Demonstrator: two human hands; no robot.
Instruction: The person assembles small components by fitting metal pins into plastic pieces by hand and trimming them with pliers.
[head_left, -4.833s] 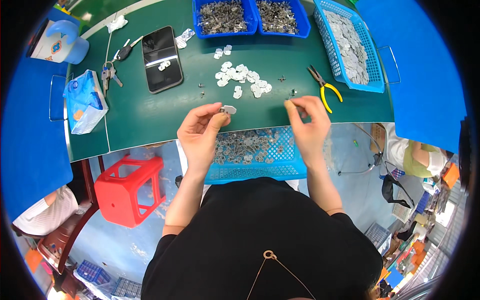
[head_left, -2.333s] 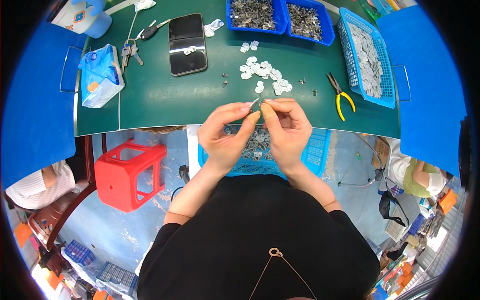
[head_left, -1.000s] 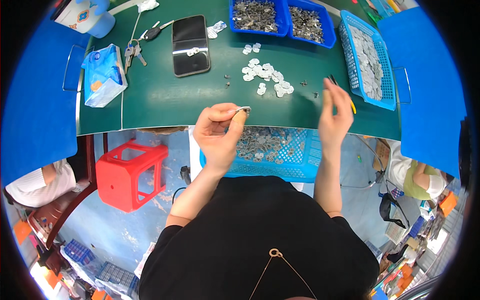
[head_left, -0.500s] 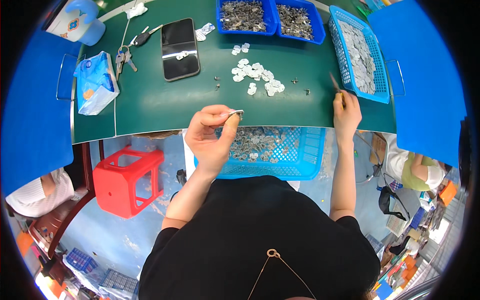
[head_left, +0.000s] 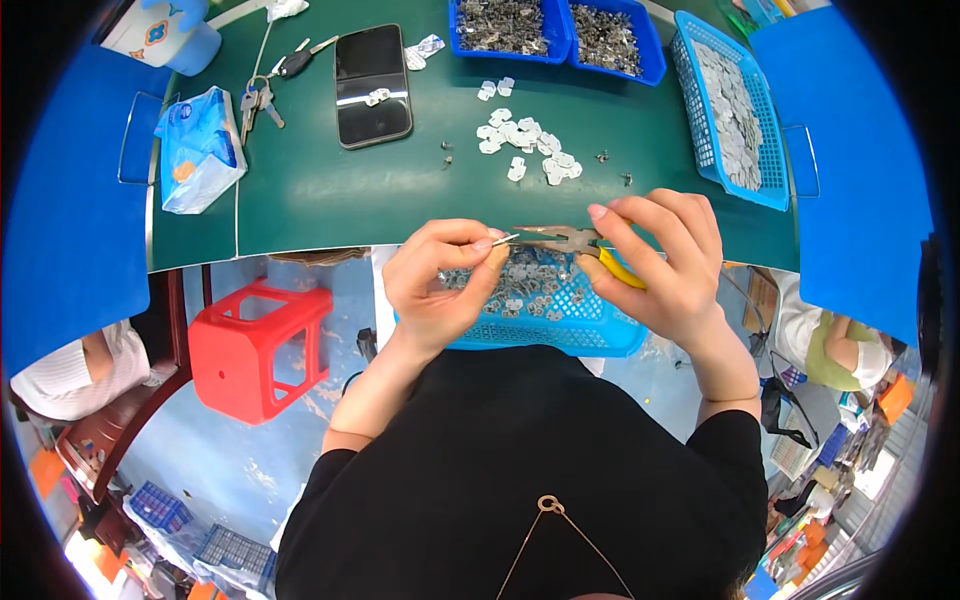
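Green worktop (head_left: 320,215) curves across the view, its near edge passing just below the hands. Below that edge sits a light-blue perforated basket (head_left: 600,336), with small greyish parts heaped in it.

At the worktop's near edge, the left hand (head_left: 435,282) pinches a thin, pale flat piece (head_left: 506,239) between thumb and fingertips, much as it did half a second ago. The right hand (head_left: 668,262) has changed place: then it was over at the right with the pliers (head_left: 574,240); now it has brought them in front of the body, fingers wrapped round the yellow handles. Their narrow jaws point left, right at the piece; whether they touch it, I cannot tell. The spot by the right-hand basket where the pliers lay earlier is now bare worktop.

Farther on, the loose white pieces (head_left: 549,143) lie clustered as before, with small metal bits (head_left: 628,180) to either side. Beyond them, a phone (head_left: 374,125) bears white pieces on its screen. Farthest back stand two dark-blue trays (head_left: 512,55) of metal parts and, rightward, a mesh basket (head_left: 706,132) full of flat grey pieces.
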